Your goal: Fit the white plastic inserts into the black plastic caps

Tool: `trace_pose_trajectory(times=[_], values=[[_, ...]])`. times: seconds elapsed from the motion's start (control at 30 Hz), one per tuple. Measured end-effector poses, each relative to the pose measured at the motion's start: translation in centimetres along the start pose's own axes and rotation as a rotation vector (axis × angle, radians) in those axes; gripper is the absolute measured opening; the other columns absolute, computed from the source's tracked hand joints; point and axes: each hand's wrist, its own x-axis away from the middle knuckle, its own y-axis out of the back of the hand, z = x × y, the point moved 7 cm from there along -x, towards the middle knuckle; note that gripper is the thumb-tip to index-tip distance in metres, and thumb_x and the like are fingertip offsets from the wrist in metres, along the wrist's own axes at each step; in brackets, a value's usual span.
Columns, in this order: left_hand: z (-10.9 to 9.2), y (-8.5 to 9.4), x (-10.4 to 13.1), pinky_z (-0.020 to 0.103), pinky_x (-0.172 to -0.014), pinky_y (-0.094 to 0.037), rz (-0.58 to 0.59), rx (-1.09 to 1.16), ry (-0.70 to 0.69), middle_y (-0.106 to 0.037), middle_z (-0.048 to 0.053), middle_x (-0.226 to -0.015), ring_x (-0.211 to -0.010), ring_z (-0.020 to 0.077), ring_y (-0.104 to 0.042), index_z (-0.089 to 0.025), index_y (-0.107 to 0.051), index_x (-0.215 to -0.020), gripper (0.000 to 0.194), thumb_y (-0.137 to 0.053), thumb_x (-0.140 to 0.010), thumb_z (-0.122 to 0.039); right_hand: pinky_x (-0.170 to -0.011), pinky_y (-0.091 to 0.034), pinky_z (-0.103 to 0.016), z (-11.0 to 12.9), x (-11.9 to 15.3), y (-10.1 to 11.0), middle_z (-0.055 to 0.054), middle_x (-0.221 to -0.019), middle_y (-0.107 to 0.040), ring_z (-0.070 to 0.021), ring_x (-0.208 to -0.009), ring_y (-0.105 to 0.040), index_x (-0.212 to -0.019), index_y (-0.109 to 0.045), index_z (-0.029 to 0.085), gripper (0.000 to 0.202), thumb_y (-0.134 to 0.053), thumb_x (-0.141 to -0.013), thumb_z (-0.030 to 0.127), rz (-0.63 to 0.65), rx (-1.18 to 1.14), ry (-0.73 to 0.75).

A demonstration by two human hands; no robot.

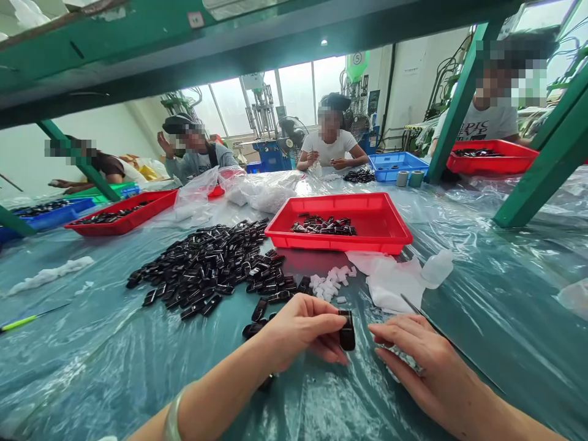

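My left hand (312,331) pinches a small glossy black plastic piece (348,331) between thumb and fingers, held upright above the table. To its right, my right hand (416,349) is apart from the piece, with fingers stretched and a gap between thumb and forefinger; I see nothing held there. A thin dark rod (473,364) runs behind the right hand, partly hidden by it. Beyond my left hand spreads a large heap of similar black pieces (206,263). Small white bits (331,282) lie in a little pile just past my hands.
A red tray (340,242) with black pieces stands ahead. White cloth and a clear bottle (437,268) lie at right, a green-handled pick (21,323) at left. Green posts (546,165) and an overhead shelf frame the plastic-covered table. Several co-workers (331,144) sit across it.
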Motion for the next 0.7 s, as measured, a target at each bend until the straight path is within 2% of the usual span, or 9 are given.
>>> trace_pose_trajectory(times=[0.23,0.47,0.53,0.6,0.7], values=[[1.1,-0.4,-0.9,0.014,-0.047,-0.047,0.047,0.132,0.019,-0.068,0.008,-0.069,-0.055,0.0123,-0.065,-0.009,-0.065,-0.076,0.027,-0.063,-0.072,-0.036,-0.072,-0.045,-0.036,-0.3,-0.2,0.0,-0.002,-0.082,-0.062,-0.0159,-0.076,-0.059,-0.106,-0.053,0.02,0.028,-0.048,-0.082,0.006,0.003,-0.008,-0.019],[1.8,-0.6,-0.7,0.013,-0.046,-0.048,0.099,0.224,0.053,-0.069,0.008,-0.067,-0.054,0.0125,-0.066,-0.008,-0.067,-0.073,0.025,-0.066,-0.071,-0.033,-0.073,-0.046,-0.031,-0.1,-0.1,0.0,0.0,-0.08,-0.062,-0.014,-0.075,-0.059,-0.104,-0.054,0.021,0.027,-0.047,-0.082,0.008,-0.013,0.014,-0.024],[2.1,-0.7,-0.7,0.013,-0.045,-0.047,0.096,0.234,0.065,-0.069,0.008,-0.066,-0.053,0.0125,-0.066,-0.008,-0.067,-0.072,0.025,-0.066,-0.07,-0.033,-0.074,-0.046,-0.031,-0.5,-0.1,1.0,-0.001,-0.086,-0.062,-0.0155,-0.08,-0.059,-0.106,-0.053,0.023,0.025,-0.047,-0.084,0.012,-0.102,0.097,-0.042],[2.3,-0.7,-0.6,0.013,-0.045,-0.047,0.087,0.243,0.075,-0.068,0.008,-0.065,-0.054,0.0129,-0.066,-0.007,-0.067,-0.072,0.025,-0.067,-0.07,-0.032,-0.076,-0.047,-0.034,-2.1,-0.1,3.1,-0.006,-0.1,-0.059,-0.0207,-0.092,-0.057,-0.113,-0.05,0.023,0.029,-0.05,-0.084,0.022,-0.271,0.207,-0.179],[2.5,-0.7,-0.5,0.013,-0.044,-0.047,0.077,0.248,0.077,-0.069,0.009,-0.067,-0.055,0.0134,-0.066,-0.008,-0.067,-0.072,0.025,-0.067,-0.07,-0.032,-0.085,-0.043,-0.043,-6.1,0.7,7.1,-0.014,-0.128,-0.04,-0.0306,-0.114,-0.044,-0.131,-0.033,0.022,0.066,-0.061,-0.073,0.039,-0.579,0.282,-0.505]])
